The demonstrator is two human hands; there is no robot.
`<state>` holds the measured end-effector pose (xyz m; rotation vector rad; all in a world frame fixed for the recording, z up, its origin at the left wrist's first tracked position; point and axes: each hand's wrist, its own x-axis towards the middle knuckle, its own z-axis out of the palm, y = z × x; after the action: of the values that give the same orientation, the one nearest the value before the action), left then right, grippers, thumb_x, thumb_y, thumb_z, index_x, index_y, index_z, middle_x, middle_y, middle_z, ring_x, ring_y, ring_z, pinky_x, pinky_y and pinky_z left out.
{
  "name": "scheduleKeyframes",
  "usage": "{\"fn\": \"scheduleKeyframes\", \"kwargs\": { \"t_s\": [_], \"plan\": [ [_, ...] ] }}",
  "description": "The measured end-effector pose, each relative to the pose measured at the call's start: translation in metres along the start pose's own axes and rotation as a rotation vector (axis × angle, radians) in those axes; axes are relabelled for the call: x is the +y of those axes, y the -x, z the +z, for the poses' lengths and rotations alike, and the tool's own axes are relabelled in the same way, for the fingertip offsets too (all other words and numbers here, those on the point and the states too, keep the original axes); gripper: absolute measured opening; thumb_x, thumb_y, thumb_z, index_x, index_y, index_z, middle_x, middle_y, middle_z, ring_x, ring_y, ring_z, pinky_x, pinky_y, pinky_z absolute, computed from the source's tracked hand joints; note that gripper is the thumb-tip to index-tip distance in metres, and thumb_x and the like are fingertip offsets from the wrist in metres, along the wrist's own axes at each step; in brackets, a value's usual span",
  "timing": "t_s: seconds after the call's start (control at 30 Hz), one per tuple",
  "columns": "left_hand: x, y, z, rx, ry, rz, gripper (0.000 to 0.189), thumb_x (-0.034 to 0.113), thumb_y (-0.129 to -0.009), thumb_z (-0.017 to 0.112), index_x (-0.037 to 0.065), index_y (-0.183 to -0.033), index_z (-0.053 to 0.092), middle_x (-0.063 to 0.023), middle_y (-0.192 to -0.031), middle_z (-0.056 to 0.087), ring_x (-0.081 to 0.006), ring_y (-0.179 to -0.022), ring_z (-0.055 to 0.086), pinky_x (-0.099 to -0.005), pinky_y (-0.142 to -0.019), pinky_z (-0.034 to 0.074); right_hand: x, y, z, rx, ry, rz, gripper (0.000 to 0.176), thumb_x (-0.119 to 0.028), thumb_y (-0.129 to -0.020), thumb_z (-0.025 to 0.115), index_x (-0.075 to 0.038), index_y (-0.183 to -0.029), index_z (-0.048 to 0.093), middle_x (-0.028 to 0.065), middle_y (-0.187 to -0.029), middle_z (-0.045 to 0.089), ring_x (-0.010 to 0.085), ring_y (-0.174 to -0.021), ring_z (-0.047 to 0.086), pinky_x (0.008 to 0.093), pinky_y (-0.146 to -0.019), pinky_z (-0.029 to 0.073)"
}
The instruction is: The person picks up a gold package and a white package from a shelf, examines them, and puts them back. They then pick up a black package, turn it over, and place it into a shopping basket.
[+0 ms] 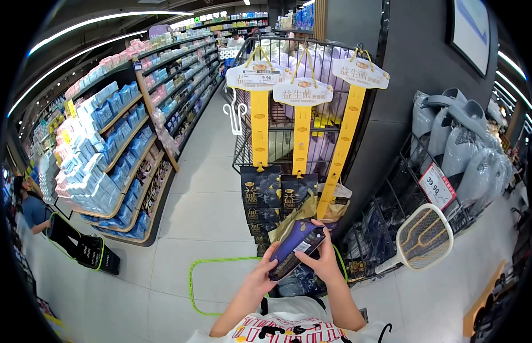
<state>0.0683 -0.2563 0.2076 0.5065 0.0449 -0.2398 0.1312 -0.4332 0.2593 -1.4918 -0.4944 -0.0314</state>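
My left hand (264, 267) grips the lower left end of a dark purple packet (292, 244) with a white barcode label. On its right side, my right hand (321, 247) has its fingers wrapped round the edge. A gold-olive packet (303, 212) shows just behind the purple one. The packet is tilted in front of my chest. Beyond it, black packets (260, 191) hang in columns from yellow display strips (302, 140). Below my hands is a green-rimmed shopping basket (220, 261), partly covered by my arms.
A wire rack (277, 117) holds purple goods behind the strips. At right, a wire bin (386, 228) carries grey slippers (457, 126) and a white racket-shaped swatter (425, 237). Stocked shelves (120, 160) line the left aisle. A person (32, 208) stands far left beside a black basket (100, 251).
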Motion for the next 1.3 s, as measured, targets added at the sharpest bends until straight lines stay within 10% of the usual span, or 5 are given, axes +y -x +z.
{"fn": "scheduleKeyframes", "kwargs": {
  "t_s": [0.4, 0.8, 1.3],
  "plan": [
    [-0.002, -0.002, -0.001, 0.03, 0.11, 0.022, 0.052, 0.016, -0.097, 0.049, 0.015, -0.145, 0.03, -0.0104, -0.143, 0.039, -0.0243, -0.126, 0.047, -0.0427, -0.102, 0.042, -0.015, 0.005, 0.009, 0.087, -0.255, -0.038, 0.05, 0.003, -0.076, 0.066, -0.008, -0.121, 0.047, 0.0128, -0.144, 0.03, 0.0216, -0.129, 0.037, 0.0348, -0.105, 0.032],
    [0.006, -0.015, -0.02, 0.253, -0.136, 0.091, 0.091, 0.0, -0.088, 0.059, 0.022, -0.151, -0.003, -0.0166, -0.142, 0.036, -0.024, -0.123, 0.046, -0.0392, -0.096, 0.046, 0.004, 0.006, -0.012, 0.1, -0.306, 0.096, 0.044, 0.005, -0.071, 0.06, -0.005, -0.112, 0.051, 0.0156, -0.142, 0.038, 0.0229, -0.127, 0.041, 0.0341, -0.105, 0.031],
    [0.021, -0.037, -0.075, 0.402, -0.297, -0.035, 0.067, -0.006, -0.08, 0.067, 0.004, -0.137, 0.033, -0.0112, -0.128, 0.053, -0.0193, -0.114, 0.055, -0.0347, -0.095, 0.048, 0.053, 0.002, -0.049, -0.239, -0.204, 0.597, 0.07, 0.014, -0.064, 0.077, -0.005, -0.125, 0.049, 0.0064, -0.141, 0.03, 0.019, -0.121, 0.046, 0.0316, -0.096, 0.045]
  ]
}}
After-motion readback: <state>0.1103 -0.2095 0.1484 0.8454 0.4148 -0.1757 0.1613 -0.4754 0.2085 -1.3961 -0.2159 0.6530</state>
